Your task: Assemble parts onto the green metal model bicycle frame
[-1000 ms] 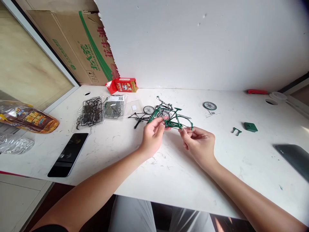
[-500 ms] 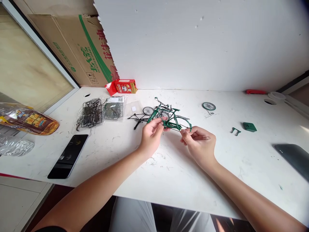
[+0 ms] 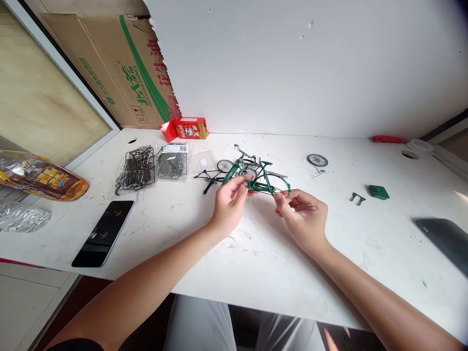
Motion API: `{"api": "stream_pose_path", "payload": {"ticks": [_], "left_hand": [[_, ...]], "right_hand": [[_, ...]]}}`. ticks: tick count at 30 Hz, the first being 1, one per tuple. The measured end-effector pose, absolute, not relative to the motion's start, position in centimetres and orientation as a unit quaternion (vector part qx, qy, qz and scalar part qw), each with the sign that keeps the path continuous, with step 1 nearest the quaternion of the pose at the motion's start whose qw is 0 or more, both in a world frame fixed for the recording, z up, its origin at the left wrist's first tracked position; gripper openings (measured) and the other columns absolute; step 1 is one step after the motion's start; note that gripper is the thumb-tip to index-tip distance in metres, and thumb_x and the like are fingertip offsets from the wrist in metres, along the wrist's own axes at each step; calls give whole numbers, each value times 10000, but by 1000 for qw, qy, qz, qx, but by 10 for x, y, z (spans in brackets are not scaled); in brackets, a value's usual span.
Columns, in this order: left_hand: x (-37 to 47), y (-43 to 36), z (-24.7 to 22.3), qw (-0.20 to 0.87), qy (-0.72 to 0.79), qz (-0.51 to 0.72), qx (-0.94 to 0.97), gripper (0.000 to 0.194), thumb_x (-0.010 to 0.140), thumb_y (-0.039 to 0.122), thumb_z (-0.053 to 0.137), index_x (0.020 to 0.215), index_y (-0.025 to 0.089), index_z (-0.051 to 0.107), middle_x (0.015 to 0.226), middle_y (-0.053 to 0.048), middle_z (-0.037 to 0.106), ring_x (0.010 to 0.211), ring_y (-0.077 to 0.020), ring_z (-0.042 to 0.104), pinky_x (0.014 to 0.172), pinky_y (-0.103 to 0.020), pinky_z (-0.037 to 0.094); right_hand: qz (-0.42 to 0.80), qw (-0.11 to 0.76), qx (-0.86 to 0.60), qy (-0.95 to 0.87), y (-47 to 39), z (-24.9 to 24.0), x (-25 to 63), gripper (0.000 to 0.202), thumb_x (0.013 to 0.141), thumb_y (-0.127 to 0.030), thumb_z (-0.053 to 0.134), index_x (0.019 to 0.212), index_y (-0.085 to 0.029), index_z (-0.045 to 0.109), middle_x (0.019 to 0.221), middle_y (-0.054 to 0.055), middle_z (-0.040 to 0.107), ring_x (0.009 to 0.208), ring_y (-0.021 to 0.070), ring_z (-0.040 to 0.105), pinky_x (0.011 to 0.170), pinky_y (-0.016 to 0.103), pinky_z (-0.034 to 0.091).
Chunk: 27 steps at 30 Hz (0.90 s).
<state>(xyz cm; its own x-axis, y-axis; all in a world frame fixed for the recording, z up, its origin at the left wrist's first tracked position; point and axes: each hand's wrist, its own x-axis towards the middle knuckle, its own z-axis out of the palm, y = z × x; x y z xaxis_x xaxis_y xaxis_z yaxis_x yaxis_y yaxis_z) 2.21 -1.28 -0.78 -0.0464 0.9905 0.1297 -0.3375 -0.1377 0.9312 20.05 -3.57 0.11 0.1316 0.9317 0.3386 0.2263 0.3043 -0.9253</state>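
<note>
Around the hands, loose parts lie scattered: a black model bicycle frame with one spoked wheel sits just behind the left hand, two clear bags of part sprues lie further left, and a black phone rests face up near the table's front edge. To the right, well apart from the hands, lie a separate spoked wheel, a small green bracket and a green square piece. A dark flat object sits at the far right edge, and a red snack box lies on its side against the wall. Nothing stands between the hands and what they hold.

The white table is scuffed and marked, with round cable holes near its back corners. A plain white wall rises behind it; a printed cardboard box leans in the left corner beside a window frame. A packaged loaf lies off the left edge.

The green model bicycle is held up just above the table's middle, between both hands. The left hand pinches its front part with thumb and fingertips; the right hand pinches the rear end near the mudguard, its other fingers loosely curled.
</note>
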Motion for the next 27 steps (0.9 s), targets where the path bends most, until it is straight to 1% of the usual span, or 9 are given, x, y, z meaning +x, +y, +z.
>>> {"api": "stream_pose_path", "payload": {"ticks": [3,7,10,12,15,20,24,27], "left_hand": [[21,-11,-11,533,391,611,436,351,954,417,763,1182,151,746,1287,-160,760,908,-207,771,887,-353,609],[21,-10,-12,530,400,607,436,332,956,398,756,1176,149,743,1314,-164,754,887,-200,770,856,-335,606],[21,-10,-12,534,404,604,432,338,955,395,755,1177,141,738,1293,-167,762,898,-209,775,865,-335,600],[21,-10,-12,535,401,605,433,338,953,393,756,1175,139,737,1284,-169,766,914,-216,777,878,-341,599],[22,-9,-13,534,395,605,438,334,953,392,755,1169,138,734,1269,-173,772,931,-227,780,890,-353,603],[21,-10,-13,512,393,611,458,332,970,402,738,1170,138,727,1260,-178,775,927,-224,777,898,-361,612],[20,-12,-12,485,391,612,487,329,988,424,718,1165,147,731,1263,-171,770,889,-200,759,905,-362,621],[19,-13,-11,478,388,607,502,328,995,433,709,1160,151,736,1277,-170,762,875,-192,751,907,-362,620]], "right_hand": [[298,558,-501,-591,-37,1,199,403,948,-430,787,654,-220,609,582,-2,616,565,140,557,596,297,463],[273,543,-497,-619,-39,0,199,438,959,-413,776,617,-226,576,558,1,584,687,182,647,660,298,490],[274,534,-493,-629,-38,1,200,466,967,-423,760,593,-229,561,539,8,562,760,210,689,667,294,499],[275,534,-496,-628,-36,2,202,467,969,-435,755,597,-228,564,545,7,570,712,195,666,650,293,494],[272,529,-502,-628,-33,2,204,445,972,-448,748,628,-224,576,576,1,591,611,156,581,600,289,455],[254,524,-512,-632,-31,3,206,462,968,-458,747,620,-220,558,585,-1,564,598,144,527,577,287,399],[233,514,-520,-641,-31,2,208,445,965,-465,748,639,-214,578,597,-4,571,565,127,480,556,282,379],[242,501,-523,-646,-28,-1,210,426,964,-484,745,670,-212,597,614,-2,593,555,123,471,532,276,376]]}}
